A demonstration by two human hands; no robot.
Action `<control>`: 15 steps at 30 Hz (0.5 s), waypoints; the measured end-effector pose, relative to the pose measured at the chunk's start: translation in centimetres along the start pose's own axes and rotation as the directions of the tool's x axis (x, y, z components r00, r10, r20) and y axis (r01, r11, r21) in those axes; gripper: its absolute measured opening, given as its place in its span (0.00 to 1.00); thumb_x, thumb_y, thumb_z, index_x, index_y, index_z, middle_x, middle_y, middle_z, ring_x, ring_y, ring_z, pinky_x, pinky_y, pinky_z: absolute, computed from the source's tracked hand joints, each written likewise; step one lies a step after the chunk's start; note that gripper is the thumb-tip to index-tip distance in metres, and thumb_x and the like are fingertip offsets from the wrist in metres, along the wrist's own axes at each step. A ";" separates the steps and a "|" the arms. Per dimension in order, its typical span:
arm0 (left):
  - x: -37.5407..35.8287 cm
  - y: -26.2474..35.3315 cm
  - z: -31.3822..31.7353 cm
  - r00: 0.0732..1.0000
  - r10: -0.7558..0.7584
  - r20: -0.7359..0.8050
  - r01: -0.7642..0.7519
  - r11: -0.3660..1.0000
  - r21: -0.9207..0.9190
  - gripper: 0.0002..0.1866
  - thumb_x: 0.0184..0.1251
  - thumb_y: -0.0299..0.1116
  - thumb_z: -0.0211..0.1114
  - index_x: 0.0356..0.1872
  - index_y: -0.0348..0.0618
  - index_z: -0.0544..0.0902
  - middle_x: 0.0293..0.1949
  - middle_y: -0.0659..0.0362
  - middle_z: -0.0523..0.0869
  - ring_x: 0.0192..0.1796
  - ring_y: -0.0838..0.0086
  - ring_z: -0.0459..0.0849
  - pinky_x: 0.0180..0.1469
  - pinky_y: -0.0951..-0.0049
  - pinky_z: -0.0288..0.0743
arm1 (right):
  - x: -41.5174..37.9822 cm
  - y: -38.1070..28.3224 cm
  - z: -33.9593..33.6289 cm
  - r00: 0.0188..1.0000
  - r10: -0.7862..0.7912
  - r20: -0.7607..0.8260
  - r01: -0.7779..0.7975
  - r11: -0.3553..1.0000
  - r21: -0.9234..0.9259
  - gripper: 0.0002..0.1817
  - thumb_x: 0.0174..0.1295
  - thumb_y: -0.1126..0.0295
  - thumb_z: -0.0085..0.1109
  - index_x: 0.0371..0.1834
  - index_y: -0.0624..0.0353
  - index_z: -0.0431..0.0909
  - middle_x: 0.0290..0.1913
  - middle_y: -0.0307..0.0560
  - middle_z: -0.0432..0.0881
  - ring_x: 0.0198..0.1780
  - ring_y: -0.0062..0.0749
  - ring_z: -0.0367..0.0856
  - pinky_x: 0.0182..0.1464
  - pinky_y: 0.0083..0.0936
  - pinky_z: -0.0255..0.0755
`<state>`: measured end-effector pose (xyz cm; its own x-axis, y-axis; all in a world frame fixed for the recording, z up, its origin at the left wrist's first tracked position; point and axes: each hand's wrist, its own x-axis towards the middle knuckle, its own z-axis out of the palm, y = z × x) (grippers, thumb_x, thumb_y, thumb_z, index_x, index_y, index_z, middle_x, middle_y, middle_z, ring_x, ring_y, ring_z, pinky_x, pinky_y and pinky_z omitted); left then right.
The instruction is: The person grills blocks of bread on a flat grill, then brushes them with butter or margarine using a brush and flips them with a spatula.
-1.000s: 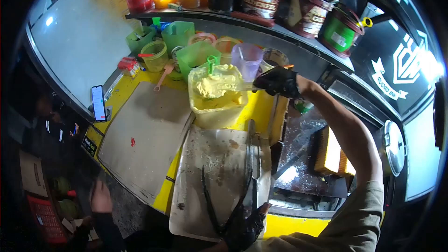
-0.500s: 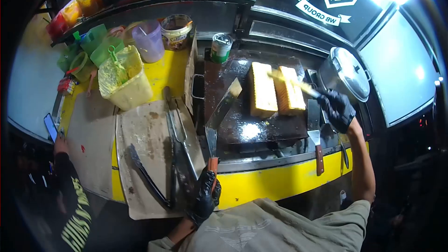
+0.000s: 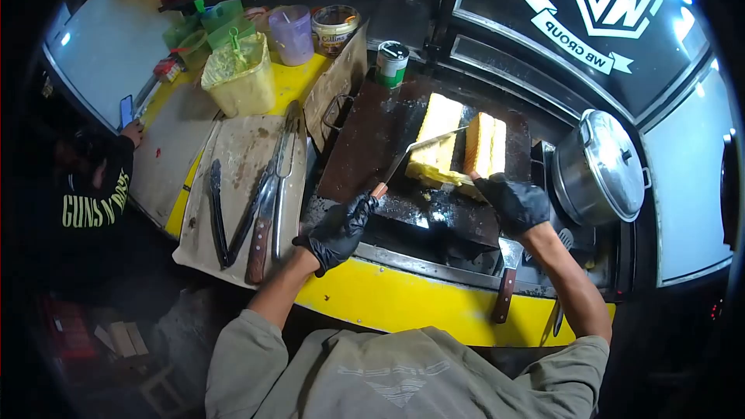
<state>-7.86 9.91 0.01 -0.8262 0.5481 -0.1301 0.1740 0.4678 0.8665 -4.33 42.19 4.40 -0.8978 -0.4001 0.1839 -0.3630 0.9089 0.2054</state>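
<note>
On the dark griddle (image 3: 357,140) lie two long blocks of bread, the left bread block (image 3: 437,124) and the right bread block (image 3: 487,143). My left hand (image 3: 341,231), in a black glove, is closed around the wooden handle of a metal spatula (image 3: 397,164), whose blade reaches across the left block towards the right one. My gloved right hand (image 3: 514,203) is closed on a pale brush (image 3: 459,178) at the near ends of the blocks. Yellow spread shows on the near end of the left block. The brush tip is hard to make out.
A lidded pot (image 3: 597,167) stands right of the griddle, a can (image 3: 392,64) at its back edge. Tongs (image 3: 221,217) and knives lie on cardboard (image 3: 252,140) at left, below a yellow tub (image 3: 240,81). Another person's hand (image 3: 133,133) holds a phone at far left.
The spatula has swung from beside the blocks to over them. My right hand has moved left and nearer, bringing the brush to the blocks' near ends. The camera view has shifted.
</note>
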 end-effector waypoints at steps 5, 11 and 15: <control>0.1 0.0 0.6 0.996 -0.009 0.088 -0.005 0.987 0.158 0.26 0.74 0.33 0.32 0.71 0.44 0.58 0.69 0.49 0.64 0.71 0.61 0.63 0.71 0.70 0.54 | -0.6 1.3 0.5 0.999 0.019 0.040 -0.024 0.990 0.140 0.17 0.67 0.69 0.47 0.57 0.40 0.77 0.30 0.50 0.83 0.27 0.45 0.83 0.26 0.37 0.74; -0.8 1.3 1.6 0.997 0.071 0.009 -0.071 0.984 0.165 0.25 0.75 0.34 0.33 0.71 0.44 0.59 0.69 0.51 0.65 0.71 0.63 0.63 0.72 0.71 0.52 | -1.9 3.4 0.2 0.989 -0.033 0.144 0.010 0.988 0.154 0.19 0.60 0.71 0.53 0.55 0.43 0.78 0.36 0.49 0.83 0.31 0.47 0.83 0.29 0.38 0.76; -1.1 0.9 2.3 0.988 0.145 -0.055 -0.132 0.972 0.193 0.25 0.73 0.29 0.35 0.70 0.44 0.61 0.67 0.51 0.69 0.68 0.60 0.68 0.68 0.69 0.60 | -4.0 6.5 -6.2 0.989 0.045 0.139 -0.056 0.996 0.070 0.24 0.58 0.77 0.55 0.56 0.39 0.78 0.36 0.50 0.83 0.32 0.45 0.83 0.30 0.36 0.75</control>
<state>-5.52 11.33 -0.14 -0.8206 0.5710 0.0240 0.3816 0.5161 0.7668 -1.55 48.93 10.98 -0.9393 -0.3381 0.0575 -0.3291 0.9358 0.1267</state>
